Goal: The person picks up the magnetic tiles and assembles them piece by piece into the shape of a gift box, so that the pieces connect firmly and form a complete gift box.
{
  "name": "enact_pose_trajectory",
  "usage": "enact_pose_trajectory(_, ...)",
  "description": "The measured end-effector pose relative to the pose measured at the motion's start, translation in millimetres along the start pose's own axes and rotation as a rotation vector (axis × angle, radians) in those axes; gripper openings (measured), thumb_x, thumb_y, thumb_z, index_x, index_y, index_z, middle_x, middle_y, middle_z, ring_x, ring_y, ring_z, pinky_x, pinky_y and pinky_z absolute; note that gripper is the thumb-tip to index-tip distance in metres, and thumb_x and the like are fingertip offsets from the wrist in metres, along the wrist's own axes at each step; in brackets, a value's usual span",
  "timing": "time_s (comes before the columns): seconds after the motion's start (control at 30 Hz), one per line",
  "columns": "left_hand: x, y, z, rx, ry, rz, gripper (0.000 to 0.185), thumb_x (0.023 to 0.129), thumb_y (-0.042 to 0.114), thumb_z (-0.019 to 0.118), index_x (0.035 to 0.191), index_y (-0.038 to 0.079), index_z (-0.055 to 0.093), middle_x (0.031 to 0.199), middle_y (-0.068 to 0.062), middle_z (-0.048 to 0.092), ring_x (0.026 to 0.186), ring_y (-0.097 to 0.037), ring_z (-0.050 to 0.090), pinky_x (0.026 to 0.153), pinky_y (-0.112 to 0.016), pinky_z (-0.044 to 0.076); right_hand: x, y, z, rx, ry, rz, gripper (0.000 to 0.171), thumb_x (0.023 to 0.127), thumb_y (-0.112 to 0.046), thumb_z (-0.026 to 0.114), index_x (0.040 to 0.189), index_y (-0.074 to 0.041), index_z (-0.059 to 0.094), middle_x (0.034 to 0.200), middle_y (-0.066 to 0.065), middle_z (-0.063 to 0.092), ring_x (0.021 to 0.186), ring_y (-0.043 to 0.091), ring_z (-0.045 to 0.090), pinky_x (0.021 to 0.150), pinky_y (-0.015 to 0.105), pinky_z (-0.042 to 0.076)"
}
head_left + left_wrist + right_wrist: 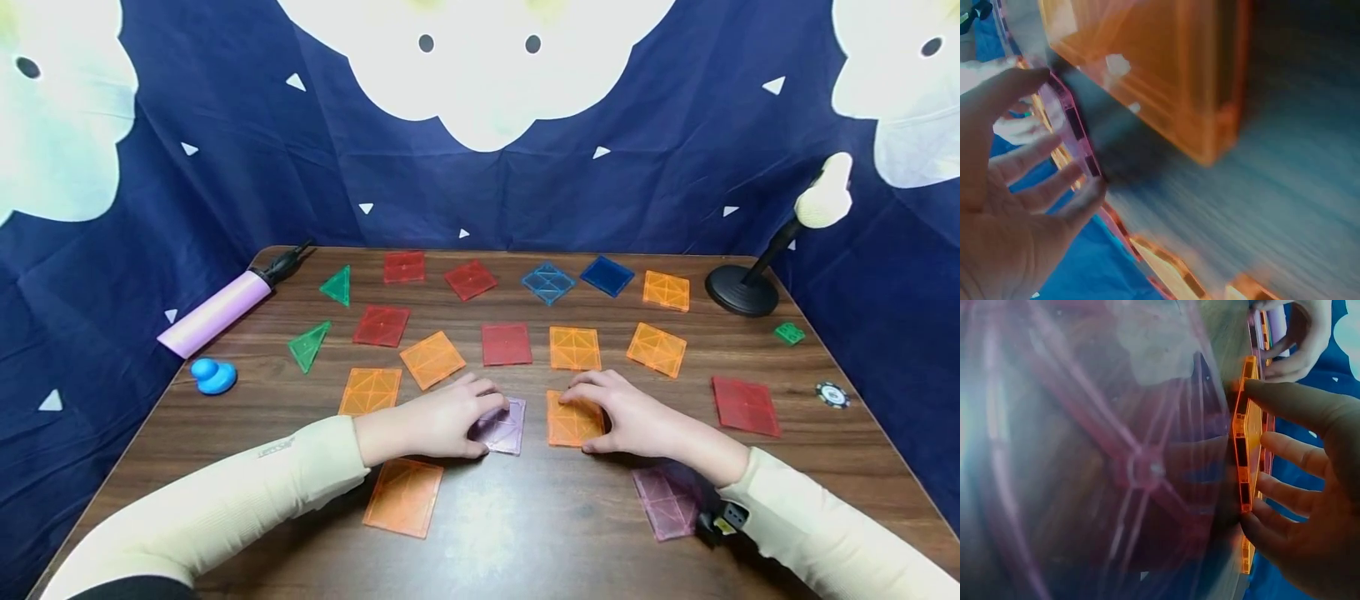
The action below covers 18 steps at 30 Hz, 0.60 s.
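— Hands at mid-table, each on a tile? Any writing to read?

— Left hand curled over purple tile, fingertips gripping its edge; same pinch visible in left wrist view, fingers along pink rim. Right hand curled round orange tile, thumb and fingers clasping its edges. Both tiles flat on wooden table, just beside each other, near its front centre.

— And lettering?

— Small grey print on left sleeve, too tiny to read. None legible on tiles.

— Around them?

— Another orange tile under left forearm, second purple tile beneath right wrist. Farther back: pink pump, blue duck, black stand, poker chip.
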<state>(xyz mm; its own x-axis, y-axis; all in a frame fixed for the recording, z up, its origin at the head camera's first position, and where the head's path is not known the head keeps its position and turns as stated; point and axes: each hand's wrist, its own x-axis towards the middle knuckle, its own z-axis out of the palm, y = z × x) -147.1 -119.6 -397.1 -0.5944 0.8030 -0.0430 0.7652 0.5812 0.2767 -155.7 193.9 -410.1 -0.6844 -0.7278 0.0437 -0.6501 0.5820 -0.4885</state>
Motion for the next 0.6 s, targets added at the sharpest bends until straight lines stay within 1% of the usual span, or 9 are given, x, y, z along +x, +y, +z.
enact_pose_trajectory(0.07,3.9,2.7,1.1,0.022,0.001,-0.021,0.057,0.083,0.030,0.083,0.131,0.007,0.062,0.126,-0.010,0.059,0.117,-0.029,0.054,0.101,-0.042,0.047,0.3,0.1,0.7,-0.017,0.009,-0.007,0.055,0.077,-0.019,0.089,0.128,-0.013,0.067,0.131,0.010,0.058,0.119,0.031,0.051,0.098,0.053,0.047)
enact_pose_trajectory(0.13,7.4,5.1,2.2,0.036,-0.003,-0.045,0.057,0.084,0.032,0.082,0.132,0.008,0.062,0.127,-0.010,0.059,0.118,-0.029,0.054,0.102,-0.042,0.047,1.2,0.4,1.2,-0.026,0.011,-0.017,0.055,0.076,-0.018,0.089,0.127,-0.013,0.067,0.129,0.008,0.058,0.118,0.030,0.052,0.097,0.052,0.047)
enact_pose_trajectory(0.27,14.4,8.2,4.4,0.054,0.001,-0.060,0.057,0.085,0.034,0.081,0.133,0.009,0.062,0.127,-0.009,0.059,0.119,-0.028,0.054,0.103,-0.041,0.046,3.3,-1.0,1.3,-0.029,0.008,-0.015,0.057,0.074,-0.019,0.089,0.126,-0.014,0.068,0.128,0.007,0.058,0.119,0.029,0.052,0.099,0.052,0.047)
enact_pose_trajectory(0.47,23.7,12.7,5.5,0.079,0.014,-0.026,0.056,0.085,0.036,0.081,0.129,0.007,0.063,0.122,-0.009,0.060,0.113,-0.028,0.054,0.099,-0.039,0.047,5.5,-2.5,2.8,-0.025,-0.002,-0.018,0.056,0.074,-0.019,0.089,0.125,-0.015,0.067,0.127,0.005,0.058,0.120,0.028,0.052,0.099,0.052,0.046)
enact_pose_trajectory(0.6,24.9,14.1,5.9,0.076,0.019,-0.028,0.054,0.085,0.036,0.081,0.127,0.007,0.063,0.121,-0.009,0.060,0.110,-0.027,0.054,0.096,-0.039,0.048,7.0,-1.6,0.0,-0.009,-0.025,-0.016,0.055,0.075,-0.019,0.088,0.126,-0.014,0.067,0.127,0.004,0.058,0.119,0.028,0.052,0.099,0.052,0.046)
